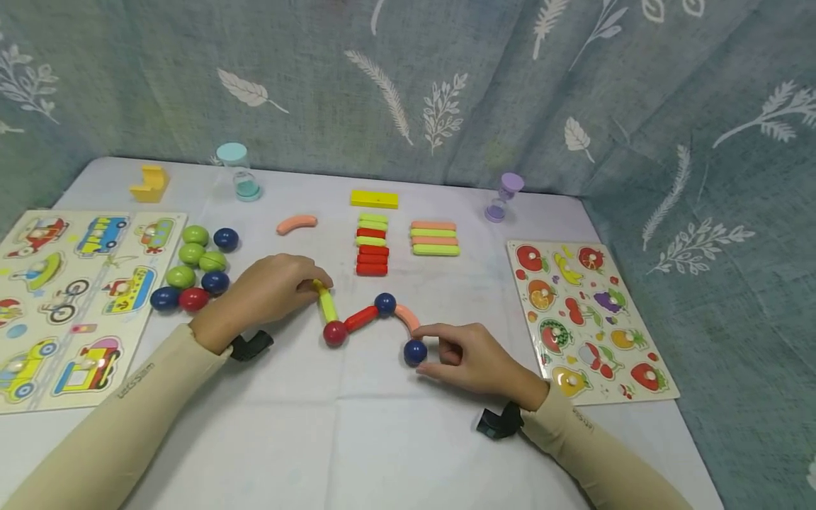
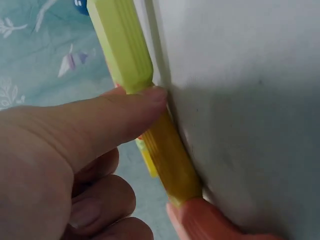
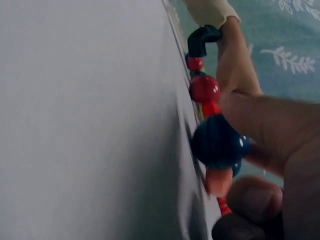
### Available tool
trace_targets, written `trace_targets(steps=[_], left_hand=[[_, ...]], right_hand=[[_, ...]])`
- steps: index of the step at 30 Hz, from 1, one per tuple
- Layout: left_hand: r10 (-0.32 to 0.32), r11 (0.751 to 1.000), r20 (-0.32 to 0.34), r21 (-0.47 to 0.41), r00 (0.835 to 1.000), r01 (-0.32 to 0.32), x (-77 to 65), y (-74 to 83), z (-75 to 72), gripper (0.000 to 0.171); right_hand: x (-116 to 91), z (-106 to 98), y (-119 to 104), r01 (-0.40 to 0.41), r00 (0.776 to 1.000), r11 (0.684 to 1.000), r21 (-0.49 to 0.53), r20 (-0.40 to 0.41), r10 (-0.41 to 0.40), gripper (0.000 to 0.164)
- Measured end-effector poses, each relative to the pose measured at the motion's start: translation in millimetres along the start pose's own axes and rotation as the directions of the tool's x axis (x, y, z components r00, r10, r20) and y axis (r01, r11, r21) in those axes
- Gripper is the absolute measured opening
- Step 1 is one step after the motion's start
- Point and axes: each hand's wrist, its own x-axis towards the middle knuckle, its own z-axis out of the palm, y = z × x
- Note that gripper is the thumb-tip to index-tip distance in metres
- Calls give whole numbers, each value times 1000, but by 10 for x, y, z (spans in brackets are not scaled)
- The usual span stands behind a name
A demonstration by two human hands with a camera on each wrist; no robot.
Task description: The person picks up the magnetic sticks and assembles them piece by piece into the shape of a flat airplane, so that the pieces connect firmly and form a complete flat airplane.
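Observation:
Both hands are at a chain of toy pieces on the white table. My left hand (image 1: 270,283) pinches the far end of a yellow-green stick (image 1: 328,306) between thumb and finger. An ochre-yellow length (image 2: 172,155) shows below the thumb in the left wrist view. The stick's near end meets a red ball (image 1: 334,333). From there a red stick (image 1: 362,319) runs to a blue ball (image 1: 385,304), then a curved orange piece (image 1: 408,319) leads to a second blue ball (image 1: 415,352). My right hand (image 1: 474,358) holds that ball between index finger and thumb.
Green, blue and red balls (image 1: 194,253) cluster at left, beside a vehicle puzzle board (image 1: 137,340). Stick rows (image 1: 372,249), (image 1: 435,239), a curved piece (image 1: 297,224) and a yellow block (image 1: 374,199) lie behind. Two sand timers (image 1: 245,177), (image 1: 503,198) stand farther back; a fruit board (image 1: 612,389) lies right.

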Motion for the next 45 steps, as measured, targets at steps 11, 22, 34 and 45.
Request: trace_targets(steps=[11,22,34,45], left_hand=[[8,1000,-28,-24,1000,-9,169,-9,55,27],[17,1000,-63,-3,998,-17,176,53,77,28],[19,999,-31,31,999,-19,302,154,-8,27],[205,974,139,73,969,-216,1397,806,-78,20]], right_hand=[[-2,60,-89,133,987,991,34,89,-136,31],[-5,181,-145,170,982,985,13,77,-170,41],[-65,70,-49,135,985,989,58,103,-141,37],[-34,180,28,138,986,981,133,75,-149,37]])
